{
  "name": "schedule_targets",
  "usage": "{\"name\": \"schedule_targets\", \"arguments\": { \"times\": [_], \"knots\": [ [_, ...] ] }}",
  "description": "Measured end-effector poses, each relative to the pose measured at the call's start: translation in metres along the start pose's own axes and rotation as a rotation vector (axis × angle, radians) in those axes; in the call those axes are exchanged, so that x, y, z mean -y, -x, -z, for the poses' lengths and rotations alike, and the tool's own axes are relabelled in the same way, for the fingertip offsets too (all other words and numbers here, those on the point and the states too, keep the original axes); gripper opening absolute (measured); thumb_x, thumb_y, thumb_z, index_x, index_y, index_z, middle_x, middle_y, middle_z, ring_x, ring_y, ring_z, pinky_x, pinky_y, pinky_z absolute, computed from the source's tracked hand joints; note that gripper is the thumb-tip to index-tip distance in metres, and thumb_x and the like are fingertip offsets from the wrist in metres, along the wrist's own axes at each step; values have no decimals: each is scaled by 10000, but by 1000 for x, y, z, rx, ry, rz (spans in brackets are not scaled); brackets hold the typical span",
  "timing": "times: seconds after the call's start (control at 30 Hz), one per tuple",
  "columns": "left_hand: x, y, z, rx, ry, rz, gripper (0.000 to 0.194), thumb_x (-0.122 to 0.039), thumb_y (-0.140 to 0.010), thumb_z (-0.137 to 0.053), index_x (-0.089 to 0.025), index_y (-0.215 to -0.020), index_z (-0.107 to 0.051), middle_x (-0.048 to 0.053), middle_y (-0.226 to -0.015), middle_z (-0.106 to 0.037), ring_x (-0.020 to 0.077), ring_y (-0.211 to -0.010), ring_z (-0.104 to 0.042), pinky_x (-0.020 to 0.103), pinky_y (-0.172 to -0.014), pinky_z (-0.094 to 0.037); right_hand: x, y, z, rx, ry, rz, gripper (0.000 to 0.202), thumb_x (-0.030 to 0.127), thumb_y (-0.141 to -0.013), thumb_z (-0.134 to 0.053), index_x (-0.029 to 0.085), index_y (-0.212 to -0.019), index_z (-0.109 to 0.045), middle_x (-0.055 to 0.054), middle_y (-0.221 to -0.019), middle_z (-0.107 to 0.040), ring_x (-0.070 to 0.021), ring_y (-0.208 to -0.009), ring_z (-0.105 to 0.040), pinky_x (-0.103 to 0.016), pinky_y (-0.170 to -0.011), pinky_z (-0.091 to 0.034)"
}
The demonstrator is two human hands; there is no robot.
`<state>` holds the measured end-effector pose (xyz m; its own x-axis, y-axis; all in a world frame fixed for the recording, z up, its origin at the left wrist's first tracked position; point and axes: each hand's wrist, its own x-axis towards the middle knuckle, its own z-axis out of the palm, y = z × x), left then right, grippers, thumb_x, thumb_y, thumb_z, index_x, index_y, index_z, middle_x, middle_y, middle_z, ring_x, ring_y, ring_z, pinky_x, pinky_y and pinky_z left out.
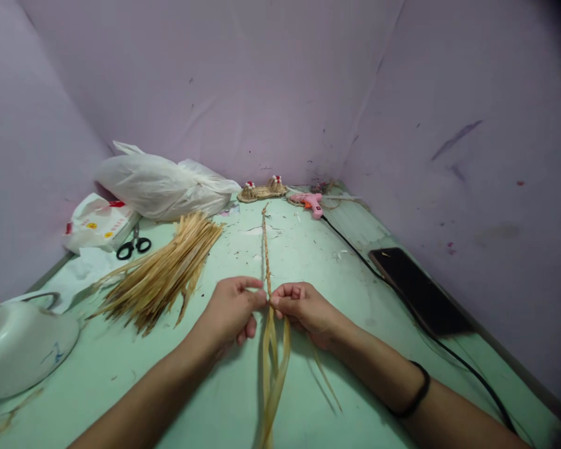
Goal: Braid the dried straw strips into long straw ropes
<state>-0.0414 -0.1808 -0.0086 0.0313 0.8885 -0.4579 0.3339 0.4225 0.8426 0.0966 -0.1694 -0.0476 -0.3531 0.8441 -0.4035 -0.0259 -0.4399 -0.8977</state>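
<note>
Near table edge (505, 371) — phone (424, 288); some room, then right hand (308, 310) pinching braid (267, 254).

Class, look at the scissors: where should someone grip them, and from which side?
Probably best by the black loops of the scissors, from the person's side and above: the loops face the person, while the blades point away, beside the box. Straw lies close on the right.
</note>
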Motion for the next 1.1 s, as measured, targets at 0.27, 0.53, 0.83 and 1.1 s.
{"name": "schedule_targets", "arguments": {
  "times": [0.27,0.53,0.83,1.1],
  "knots": [
    [11,-13,-6,324,237,109,154,-234,-643,-579,-103,-574,-533,-19,-414,-477,56,-308,-413,157,-292,-310,-2,-4,5,60,114,94,42,143,-625,-551,126,-629,-512,18,-502,-529,-52,-446,-427,-178,-451,-297],
    [19,-17,-12,140,-101,59,171,-203,-628,-459,-158,-465,-435,-31,-318,-405,80,-271,-345,203,-323,-254,-5,0,6,-30,440,238,32,145,-654,-488,140,-660,-519,8,-570,-537,-75,-503,-442,-192,-474,-323],
    [25,-18,-18,19,-150,-211,160,-197,-570,-452,-143,-419,-441,-38,-389,-369,64,-414,-320,198,-407,-217,6,26,0,-281,936,377,148,232,-684,-502,164,-566,-563,-10,-488,-546,-88,-437,-410,-216,-432,-243],
    [22,-17,-14,174,80,-28,169,-205,-583,-447,-159,-421,-436,-44,-332,-380,48,-274,-262,201,-321,-144,-13,31,-6,-147,1023,680,175,156,-727,-451,177,-610,-580,-24,-533,-556,-93,-452,-419,-233,-462,-247]
  ]
}}
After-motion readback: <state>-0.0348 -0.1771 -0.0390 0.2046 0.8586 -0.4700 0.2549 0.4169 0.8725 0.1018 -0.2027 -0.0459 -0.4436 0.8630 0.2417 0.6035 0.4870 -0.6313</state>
